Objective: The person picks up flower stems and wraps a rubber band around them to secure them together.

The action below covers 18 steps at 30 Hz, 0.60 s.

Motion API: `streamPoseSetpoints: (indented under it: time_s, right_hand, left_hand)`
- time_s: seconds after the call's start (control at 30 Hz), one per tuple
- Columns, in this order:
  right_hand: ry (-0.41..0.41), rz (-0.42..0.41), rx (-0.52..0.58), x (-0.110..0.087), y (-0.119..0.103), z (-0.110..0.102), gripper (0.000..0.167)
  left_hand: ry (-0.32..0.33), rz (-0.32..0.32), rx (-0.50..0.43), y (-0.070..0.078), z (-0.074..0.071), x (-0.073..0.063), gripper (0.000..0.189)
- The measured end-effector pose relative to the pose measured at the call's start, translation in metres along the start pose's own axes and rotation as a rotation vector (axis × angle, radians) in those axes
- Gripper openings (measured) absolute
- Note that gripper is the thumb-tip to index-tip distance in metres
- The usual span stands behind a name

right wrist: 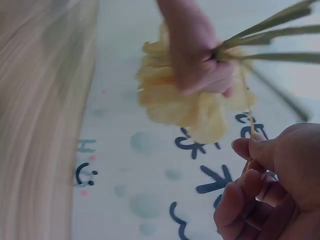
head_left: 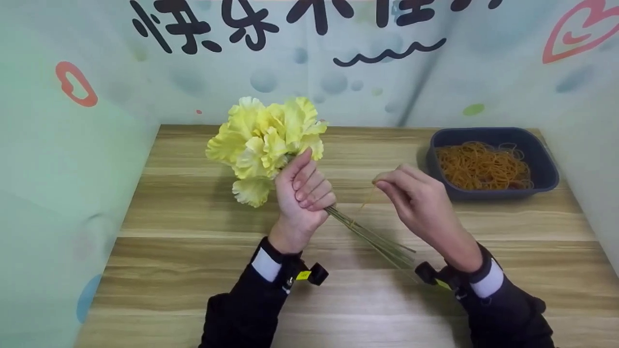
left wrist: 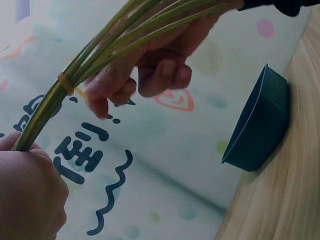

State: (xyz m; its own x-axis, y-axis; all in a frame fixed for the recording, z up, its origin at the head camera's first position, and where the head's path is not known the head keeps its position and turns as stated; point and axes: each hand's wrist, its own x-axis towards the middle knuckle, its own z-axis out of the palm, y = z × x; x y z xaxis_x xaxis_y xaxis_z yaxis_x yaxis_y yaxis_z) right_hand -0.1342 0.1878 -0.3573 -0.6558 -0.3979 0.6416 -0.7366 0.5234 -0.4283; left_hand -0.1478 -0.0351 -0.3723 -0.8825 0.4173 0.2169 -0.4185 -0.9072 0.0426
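Ruffled yellow flowers fan out far-left of the left hand, its fingers clenched round slim green stems; the right hand pinches a thin elastic band beside them.

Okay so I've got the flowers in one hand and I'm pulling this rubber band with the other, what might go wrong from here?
The rubber band runs from the stems to your right hand, which only pinches it, so it might slip free and snap back. The stems fan out beyond the band, so some could shift if your left hand loosens. The yellow flowers sit close to that fist and might get crushed.
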Motion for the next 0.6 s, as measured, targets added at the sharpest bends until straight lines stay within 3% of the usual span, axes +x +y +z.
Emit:
streamPoseSetpoints:
  time_s: [0.27,0.6]
  right_hand:
    - [-0.046,0.010,0.019,-0.003,0.015,0.012,0.007]
    - [-0.138,0.006,0.014,-0.003,0.025,0.026,0.008]
  left_hand:
    - [0.009,-0.020,-0.008,-0.010,0.005,-0.003,0.060]
    - [-0.032,0.067,-0.041,-0.017,0.011,-0.007,0.055]
